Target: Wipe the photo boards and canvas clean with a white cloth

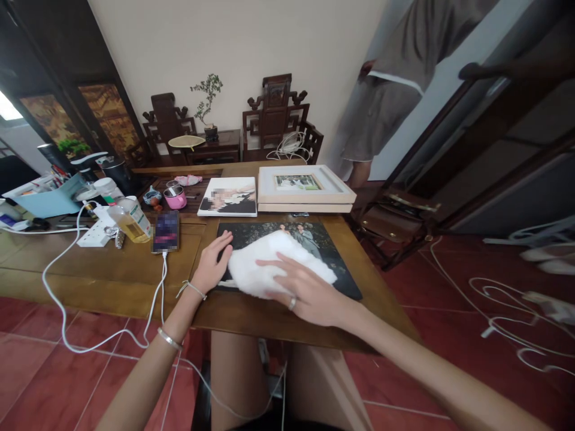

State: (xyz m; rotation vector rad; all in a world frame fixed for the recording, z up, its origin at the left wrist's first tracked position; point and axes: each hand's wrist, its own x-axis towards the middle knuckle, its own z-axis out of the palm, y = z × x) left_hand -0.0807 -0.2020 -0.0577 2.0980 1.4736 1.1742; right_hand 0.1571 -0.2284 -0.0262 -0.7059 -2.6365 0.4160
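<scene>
A dark photo print (341,263) with people in front of foliage lies flat on the wooden table. Across its middle is a fluffy white cloth (256,263), covering much of the picture. My right hand (309,293), with a ring on one finger, rests on the cloth and holds it against the print, its fingers partly spread over the fabric. At the print's left edge my left hand (213,260) lies with fingers extended and thumb apart, touching the edge and holding nothing.
Behind the print are a white-edged photo panel (227,196) and stacked pale frames (305,203). To the left are a charging phone (166,232), a bottle of yellow liquid (130,220), a power strip (96,233) and a pink cup (175,199). A person (390,90) stands at back right.
</scene>
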